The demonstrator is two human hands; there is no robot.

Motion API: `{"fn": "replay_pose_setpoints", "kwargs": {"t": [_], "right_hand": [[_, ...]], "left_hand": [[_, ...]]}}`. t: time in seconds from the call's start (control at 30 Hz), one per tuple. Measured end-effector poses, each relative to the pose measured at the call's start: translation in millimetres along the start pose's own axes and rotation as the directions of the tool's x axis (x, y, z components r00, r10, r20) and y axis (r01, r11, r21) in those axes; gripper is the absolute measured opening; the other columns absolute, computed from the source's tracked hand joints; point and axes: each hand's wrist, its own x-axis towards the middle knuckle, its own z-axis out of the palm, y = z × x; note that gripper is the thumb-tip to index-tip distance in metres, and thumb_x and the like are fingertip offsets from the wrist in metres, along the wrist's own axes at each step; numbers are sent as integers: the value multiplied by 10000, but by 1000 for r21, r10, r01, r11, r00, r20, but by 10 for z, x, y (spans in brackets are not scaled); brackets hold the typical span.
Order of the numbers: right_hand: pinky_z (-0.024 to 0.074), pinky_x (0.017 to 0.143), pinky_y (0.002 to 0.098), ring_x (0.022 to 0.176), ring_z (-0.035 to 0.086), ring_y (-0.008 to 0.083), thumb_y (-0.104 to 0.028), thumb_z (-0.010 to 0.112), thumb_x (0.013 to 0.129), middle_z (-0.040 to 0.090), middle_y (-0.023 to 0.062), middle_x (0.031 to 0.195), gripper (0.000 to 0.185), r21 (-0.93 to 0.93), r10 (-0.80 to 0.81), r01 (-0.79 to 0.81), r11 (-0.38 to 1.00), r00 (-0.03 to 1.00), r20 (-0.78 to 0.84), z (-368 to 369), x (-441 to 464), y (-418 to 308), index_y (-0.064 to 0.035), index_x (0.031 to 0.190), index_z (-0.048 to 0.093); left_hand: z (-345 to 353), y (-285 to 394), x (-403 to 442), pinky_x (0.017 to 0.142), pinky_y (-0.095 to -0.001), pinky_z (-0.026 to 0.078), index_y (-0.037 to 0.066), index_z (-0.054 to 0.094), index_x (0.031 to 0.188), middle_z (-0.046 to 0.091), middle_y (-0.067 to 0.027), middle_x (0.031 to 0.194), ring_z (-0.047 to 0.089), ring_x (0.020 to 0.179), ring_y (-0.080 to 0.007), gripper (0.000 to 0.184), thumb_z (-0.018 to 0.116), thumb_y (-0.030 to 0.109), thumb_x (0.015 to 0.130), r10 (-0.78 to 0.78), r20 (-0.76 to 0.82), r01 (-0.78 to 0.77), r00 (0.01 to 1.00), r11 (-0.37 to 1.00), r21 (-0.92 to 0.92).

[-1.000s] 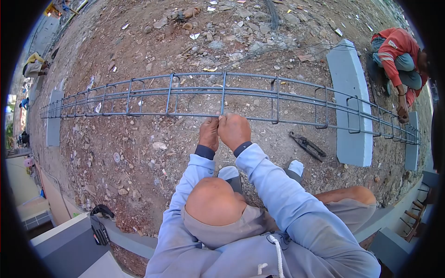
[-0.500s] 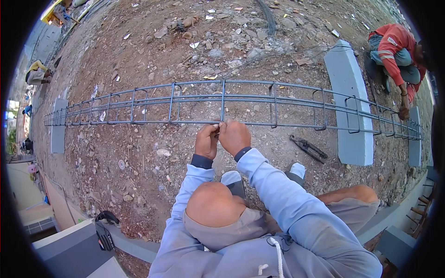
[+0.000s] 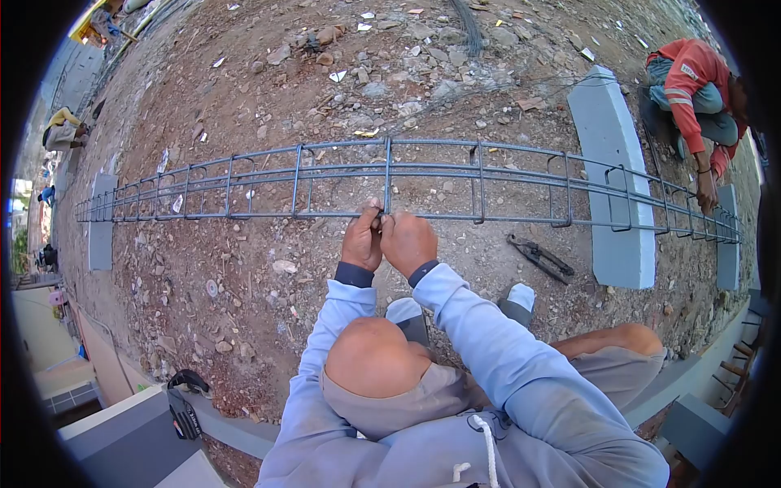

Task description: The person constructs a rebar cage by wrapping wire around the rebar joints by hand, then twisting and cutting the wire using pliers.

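Observation:
A long steel rebar cage point(image 3: 435, 169) stretches across the view, resting on pale concrete blocks. Both of my hands meet at its near bar, where a stirrup point(image 3: 387, 175) crosses. My left hand point(image 3: 362, 242) is closed, its fingertips raised against that joint. Beside it, my right hand point(image 3: 408, 241) is pinched at the same joint. What the fingers hold is too small and hidden to make out. A pair of black cutters point(image 3: 541, 259) lies on the ground to the right of my hands, beyond reach of neither block nor cage.
A wide concrete block point(image 3: 622, 244) supports the cage at the right, a narrower block point(image 3: 101, 240) at the left. A co-worker in a red top point(image 3: 693, 89) crouches at the right end, hand at the cage. Stones and wire point(image 3: 467, 28) lie beyond.
The cage appears lower in the view than a second ago. My left fingertips have risen slightly at the joint since half a second ago; my right hand stays beside them.

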Motion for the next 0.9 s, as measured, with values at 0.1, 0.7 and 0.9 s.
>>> {"fn": "replay_pose_setpoints", "kwargs": {"t": [0.1,0.7,0.9], "right_hand": [[495,625,490,658,614,413,-284,512,849,615,233,678,323,7,2,-2,1000,1000,8,-12,0,-1,-14,712,623],[495,548,486,600,615,394,-144,542,787,601,235,632,164,-89,-213,230,969,962,171,-300,-267,-222,18,781,566],[496,542,481,578,614,387,-161,538,797,600,213,611,157,-118,-307,317,941,947,96,-363,-17,-133,-8,773,564]], "left_hand": [[47,48,-52,677,-225,424,100,558,901,525,30,743,514,707,-86,84,606,167,886,-17,-4,17,1000,998,59],[-29,116,-156,612,-218,455,-10,567,1045,619,-36,819,572,693,-89,366,654,294,860,76,-22,-48,997,804,593],[4,120,-127,637,-239,501,34,563,1035,631,-44,862,618,747,-120,286,639,254,868,-6,31,-7,1000,915,403]]}}
